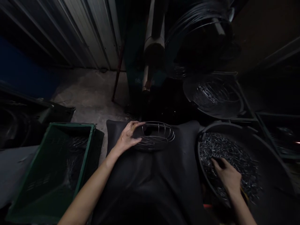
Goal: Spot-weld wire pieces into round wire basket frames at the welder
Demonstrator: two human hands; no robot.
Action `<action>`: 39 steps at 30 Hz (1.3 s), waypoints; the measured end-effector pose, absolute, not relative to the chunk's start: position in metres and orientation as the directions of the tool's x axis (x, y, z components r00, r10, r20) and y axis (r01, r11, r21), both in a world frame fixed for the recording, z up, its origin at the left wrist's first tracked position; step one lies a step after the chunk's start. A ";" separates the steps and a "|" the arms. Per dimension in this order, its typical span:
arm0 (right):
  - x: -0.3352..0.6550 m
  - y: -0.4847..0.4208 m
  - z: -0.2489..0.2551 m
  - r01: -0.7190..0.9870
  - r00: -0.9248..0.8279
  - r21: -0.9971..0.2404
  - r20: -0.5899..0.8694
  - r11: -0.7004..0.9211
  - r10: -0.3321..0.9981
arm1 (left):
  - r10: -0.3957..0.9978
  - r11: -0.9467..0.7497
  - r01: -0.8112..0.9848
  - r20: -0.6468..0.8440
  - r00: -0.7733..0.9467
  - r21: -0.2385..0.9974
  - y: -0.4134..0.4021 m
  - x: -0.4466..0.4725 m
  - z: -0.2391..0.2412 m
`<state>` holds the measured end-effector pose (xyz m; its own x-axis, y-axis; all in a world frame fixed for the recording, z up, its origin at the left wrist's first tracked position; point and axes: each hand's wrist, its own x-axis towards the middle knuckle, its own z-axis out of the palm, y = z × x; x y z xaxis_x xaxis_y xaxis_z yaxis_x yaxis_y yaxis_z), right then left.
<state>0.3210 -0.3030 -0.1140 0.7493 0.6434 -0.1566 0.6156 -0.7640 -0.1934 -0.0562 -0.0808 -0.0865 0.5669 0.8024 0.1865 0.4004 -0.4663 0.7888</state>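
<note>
My left hand [128, 136] grips the left side of a round wire cage [158, 137] made of thin bent metal rings and ribs. The cage rests over the dark apron [150, 175] across my lap. On the right, my right hand [227, 175] reaches into a wide dark basin, its thumb and fingers bent together against a heap of small shiny metal pieces [225, 150]. Whatever sits between those fingertips is hidden. Something yellow shows beside the right wrist, too dim to name.
A green plastic crate [70, 125] with dark wiry pieces stands at left. The basin's rim [220, 123] lies close on the right. Behind it is another basin [213, 97] of metal pieces. A machine with a pale cylindrical bar [154, 34] and a wire coil [199, 18] stand ahead.
</note>
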 end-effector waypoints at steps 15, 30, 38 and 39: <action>0.164 -0.137 0.003 0.584 -0.044 -0.811 -0.008 0.019 0.999 | 0.750 -0.537 0.419 0.186 0.635 0.732 -0.064 -0.045 -0.056; 0.154 -0.127 -0.009 0.866 -0.479 0.001 0.290 0.500 0.829 | 0.769 -0.566 0.395 0.290 0.569 0.724 -0.055 -0.056 -0.042; 0.156 -0.100 0.002 0.751 -0.647 0.208 0.419 0.627 0.637 | 0.783 -0.569 0.388 0.333 0.525 0.725 -0.040 -0.058 -0.035; 0.156 -0.097 0.003 0.741 -0.657 0.227 0.442 0.633 0.611 | 0.781 -0.574 0.386 0.340 0.524 0.722 -0.038 -0.058 -0.035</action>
<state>0.1564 -0.0970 0.0030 -0.6571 0.6108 0.4418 0.7405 0.6326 0.2268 -0.0580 -0.0377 -0.0349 0.5240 0.7807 0.3403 0.3864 -0.5741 0.7219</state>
